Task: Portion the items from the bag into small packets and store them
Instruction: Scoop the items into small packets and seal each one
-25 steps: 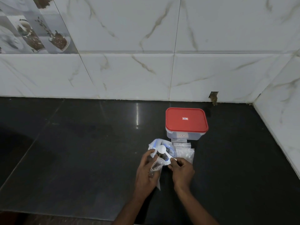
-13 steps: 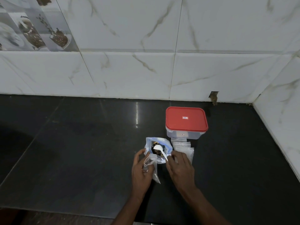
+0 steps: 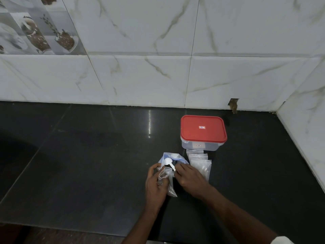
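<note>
Portioning under way, with nothing visibly stored yet.

Left hand [image 3: 155, 184] is curled round a small clear packet [image 3: 171, 190] and holds its mouth up just beside the blue-and-white bag [image 3: 176, 156]. Right hand [image 3: 189, 178] pinches the handle end of a white plastic spoon [image 3: 166, 161], whose bowl sits over the bag's open mouth. Whether the spoon carries a load, or the packet has anything in it, cannot be told. A stack of flat clear packets [image 3: 200, 162] lies on the black worktop [image 3: 88, 155] beside the right hand and looks unfilled. Behind it stands the red-lidded container [image 3: 203, 128], lid on and contents hidden. Judged early in the job: most packets remain to be filled and sealed, and the container is not yet opened for storing.
</note>
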